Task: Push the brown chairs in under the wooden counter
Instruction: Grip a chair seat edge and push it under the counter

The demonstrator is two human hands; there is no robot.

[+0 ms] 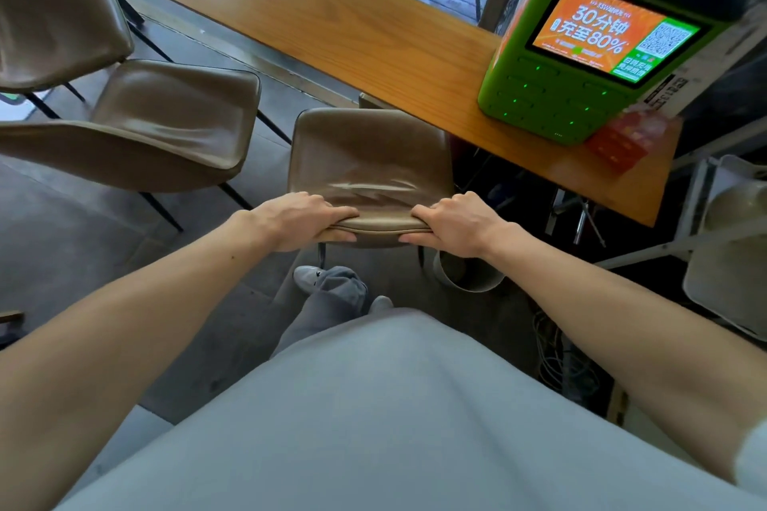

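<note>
A brown padded chair [369, 153] stands right in front of me, its seat's far edge just under the wooden counter [315, 8]. My left hand [305, 220] grips the left end of its backrest top, and my right hand [452, 222] grips the right end. Both hands are closed over the rim, thumbs on the near side. A second brown chair [166, 120] stands to the left, pulled out from the counter and angled. A third brown chair [54, 21] is at the far left, partly cut off.
A green charging kiosk [581, 66] with a lit screen sits on the counter's right end, a red card [622, 141] beside it. A round bin [469, 274] stands on the floor by the chair's right leg. White furniture [730, 245] and cables [556, 357] crowd the right.
</note>
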